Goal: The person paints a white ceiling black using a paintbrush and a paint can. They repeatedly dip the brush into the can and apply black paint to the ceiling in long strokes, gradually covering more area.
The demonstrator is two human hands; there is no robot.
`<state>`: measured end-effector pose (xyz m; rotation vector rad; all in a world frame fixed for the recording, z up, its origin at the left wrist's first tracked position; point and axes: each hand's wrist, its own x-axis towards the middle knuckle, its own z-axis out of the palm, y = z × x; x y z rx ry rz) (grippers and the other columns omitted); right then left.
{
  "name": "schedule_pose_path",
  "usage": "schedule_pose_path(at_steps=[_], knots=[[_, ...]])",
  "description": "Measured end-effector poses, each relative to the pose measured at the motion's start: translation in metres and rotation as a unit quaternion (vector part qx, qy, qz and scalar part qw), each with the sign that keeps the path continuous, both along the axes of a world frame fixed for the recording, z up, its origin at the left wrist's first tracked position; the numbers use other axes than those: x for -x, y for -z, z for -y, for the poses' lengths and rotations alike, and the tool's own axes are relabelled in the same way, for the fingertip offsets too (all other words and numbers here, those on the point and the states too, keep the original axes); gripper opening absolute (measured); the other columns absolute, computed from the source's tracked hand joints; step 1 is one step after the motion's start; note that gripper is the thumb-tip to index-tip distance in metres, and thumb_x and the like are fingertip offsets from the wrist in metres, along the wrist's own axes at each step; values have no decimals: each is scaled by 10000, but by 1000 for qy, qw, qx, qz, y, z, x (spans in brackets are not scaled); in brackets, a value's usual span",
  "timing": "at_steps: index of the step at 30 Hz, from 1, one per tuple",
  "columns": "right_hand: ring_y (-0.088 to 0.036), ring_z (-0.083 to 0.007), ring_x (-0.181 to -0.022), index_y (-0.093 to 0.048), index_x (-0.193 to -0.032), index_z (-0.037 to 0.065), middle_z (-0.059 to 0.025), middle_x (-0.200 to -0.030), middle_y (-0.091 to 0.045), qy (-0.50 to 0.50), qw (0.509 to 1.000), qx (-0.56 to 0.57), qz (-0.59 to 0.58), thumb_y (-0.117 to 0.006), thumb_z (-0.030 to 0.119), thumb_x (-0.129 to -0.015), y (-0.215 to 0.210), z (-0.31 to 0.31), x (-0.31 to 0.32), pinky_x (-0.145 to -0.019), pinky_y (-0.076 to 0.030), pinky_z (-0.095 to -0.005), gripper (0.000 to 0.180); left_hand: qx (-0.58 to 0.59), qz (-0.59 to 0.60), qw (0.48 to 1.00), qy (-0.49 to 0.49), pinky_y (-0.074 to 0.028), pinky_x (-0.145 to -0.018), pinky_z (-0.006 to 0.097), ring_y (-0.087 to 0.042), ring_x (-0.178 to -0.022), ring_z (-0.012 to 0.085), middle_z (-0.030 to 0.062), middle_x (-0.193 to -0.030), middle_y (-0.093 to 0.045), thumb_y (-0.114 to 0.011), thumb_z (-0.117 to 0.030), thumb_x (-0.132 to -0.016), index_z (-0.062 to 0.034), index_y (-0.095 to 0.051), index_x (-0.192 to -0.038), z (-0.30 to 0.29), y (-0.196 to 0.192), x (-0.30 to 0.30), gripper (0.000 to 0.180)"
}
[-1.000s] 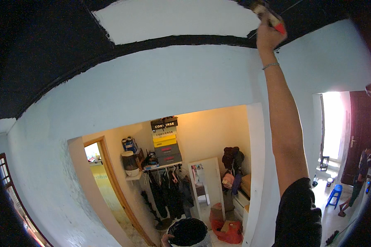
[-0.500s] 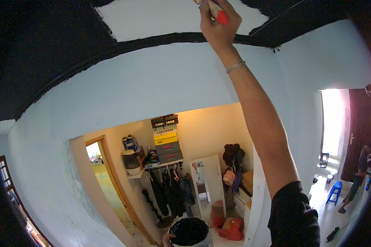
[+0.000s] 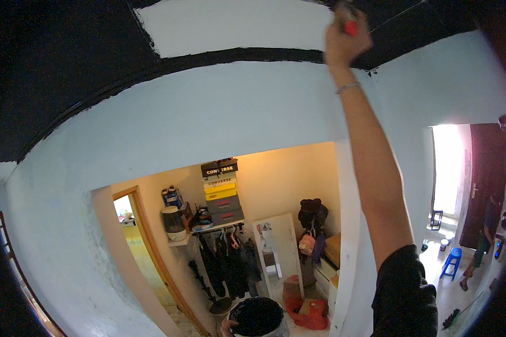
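Observation:
Raised to the ceiling at the upper right, my right hand (image 3: pixel 343 48) is closed around a paintbrush (image 3: pixel 351 28) with a red handle end. Its bristles are mostly hidden behind the hand and blurred. Near the hand, a white patch (image 3: pixel 236 28) of ceiling is bordered by black paint (image 3: pixel 67 62) with ragged edges. Low in the middle, my left hand (image 3: pixel 227 326) grips the side of a pale bucket (image 3: pixel 278 331) holding black paint (image 3: pixel 257 315). Only a few fingers of that hand show at the rim.
A light blue wall (image 3: pixel 208 118) opens onto an alcove with stacked shoeboxes (image 3: pixel 222 191), hanging clothes (image 3: pixel 227 258), a leaning mirror (image 3: pixel 275 253) and a red bag (image 3: pixel 312 314). Through the right doorway are a blue stool (image 3: pixel 451 263) and another person (image 3: pixel 480 241).
My right hand has moved right along the ceiling with the paintbrush, baring more of the white patch's right part to view. The left hand still holds the bucket; the view has shifted slightly.

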<state>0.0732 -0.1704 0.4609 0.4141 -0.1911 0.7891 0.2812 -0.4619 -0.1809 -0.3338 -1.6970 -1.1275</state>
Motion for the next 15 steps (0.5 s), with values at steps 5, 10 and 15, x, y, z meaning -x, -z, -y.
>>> schedule_pose_path(at_steps=[5,10,15], knots=[[-720,-315,-971,-705,-1042,-16,-192,-1026,-727,42,959,-258,-113,-683,25,-917,10,65,-32,-823,-550,-357,133,-17,5,1000,-14,-438,-1065,496,-562,-1300,351,225,-1407,-567,-974,-413,-599,-75,-415,-1464,-8,-1,2,1085],[-723,-203,-913,-706,-1025,-5,-110,-989,-758,-98,977,-186,-44,-773,119,-908,4,-6,-15,-821,-569,-336,183,-11,12,1000,-16,-440,-1064,503,-562,-1296,361,233,-1404,-563,-976,-416,-594,-80,-415,-1451,-4,-6,-1,1077],[-726,-211,-898,-698,-1065,-23,-125,-1000,-759,-134,988,-33,-65,-758,139,-929,6,-54,19,-829,-578,-321,220,-10,14,1000,-21,-442,-1062,509,-562,-1292,371,240,-1400,-558,-978,-418,-590,-86,-416,-1437,0,-6,-5,1069]])
